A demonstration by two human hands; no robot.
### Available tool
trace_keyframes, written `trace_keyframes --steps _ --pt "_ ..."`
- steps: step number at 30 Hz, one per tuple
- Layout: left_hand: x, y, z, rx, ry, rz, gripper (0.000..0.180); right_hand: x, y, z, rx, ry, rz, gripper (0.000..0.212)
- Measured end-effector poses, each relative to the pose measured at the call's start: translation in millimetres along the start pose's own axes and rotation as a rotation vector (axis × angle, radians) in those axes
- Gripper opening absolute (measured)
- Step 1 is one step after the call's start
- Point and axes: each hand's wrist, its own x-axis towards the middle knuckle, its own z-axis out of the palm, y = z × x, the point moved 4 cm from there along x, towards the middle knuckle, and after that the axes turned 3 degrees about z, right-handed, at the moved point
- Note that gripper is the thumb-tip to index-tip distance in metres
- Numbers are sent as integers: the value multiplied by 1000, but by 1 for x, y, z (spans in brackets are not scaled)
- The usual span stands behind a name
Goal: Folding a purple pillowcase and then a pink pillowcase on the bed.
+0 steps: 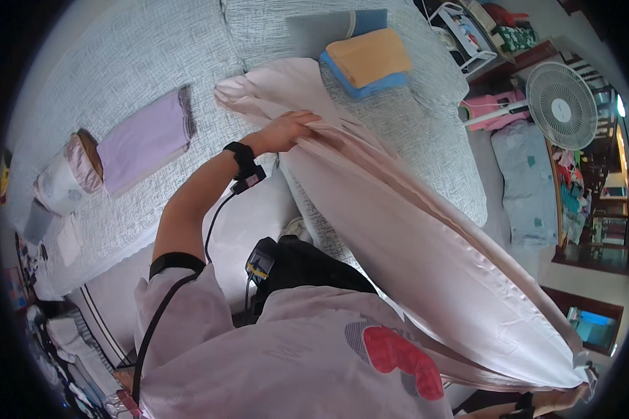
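Note:
A long pale pink cloth (398,209) with a satin sheen, apparently folded lengthwise, runs from the bed's middle toward the lower right. My left hand (293,131) grips its edge near the far end, the fingers wrapped over a fold. At the lower right rim of the view my right hand (562,398) holds the opposite end, arm stretched out to the side. Between the two hands the cloth is drawn out long, with a gap between its layers. Beyond my left hand, its far end lies bunched on the patterned bed cover (440,174).
Left on the bed lie a folded lilac cloth (147,143) and a rolled pale bundle (70,174). Farther back rest a folded orange cloth (370,56), a blue one under it (360,87) and a grey-blue one (314,28). A standing fan (560,105) rises at the right.

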Motion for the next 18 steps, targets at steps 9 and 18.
trace_keyframes --steps 9,18 --pt "9 -43 19 -120 -214 -36 41 -10 -2 -49 -88 130 60 36" --pt "18 -44 89 -273 -546 -101 57 -9 -16 -96 -203 215 76 35"
